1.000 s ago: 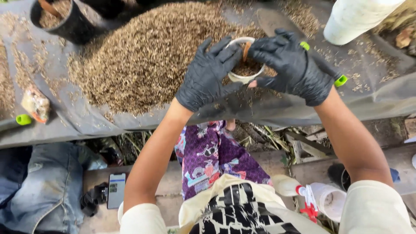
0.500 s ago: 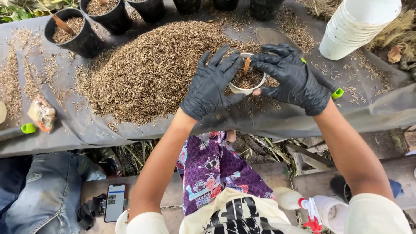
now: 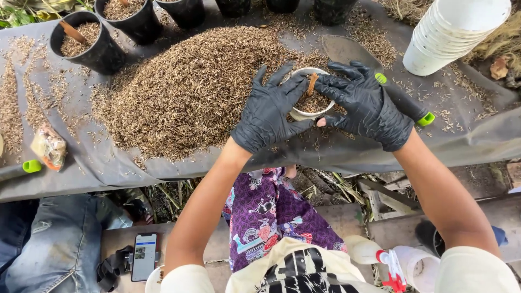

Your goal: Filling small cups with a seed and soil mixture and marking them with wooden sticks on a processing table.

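Both my hands wear black gloves and cup a small white pot (image 3: 302, 114) filled with brown husk mix, a short brown stick (image 3: 312, 83) standing in it. My left hand (image 3: 269, 111) wraps the pot's left side with fingers spread. My right hand (image 3: 366, 104) presses against its right side, thumb under the rim. The pot sits at the near edge of a big heap of brown husks (image 3: 190, 87) on a grey sheet (image 3: 97, 168).
Black pots (image 3: 89, 43) filled with husks line the far edge. A stack of white pots (image 3: 450, 32) stands at top right. A trowel with a green-tipped handle (image 3: 401, 100) lies behind my right hand. A phone (image 3: 144, 256) and a person's jeans (image 3: 49, 244) are below left.
The view has shifted slightly and my hands with the pot sit a little lower and nearer the sheet's front edge; the grip on the pot is unchanged.
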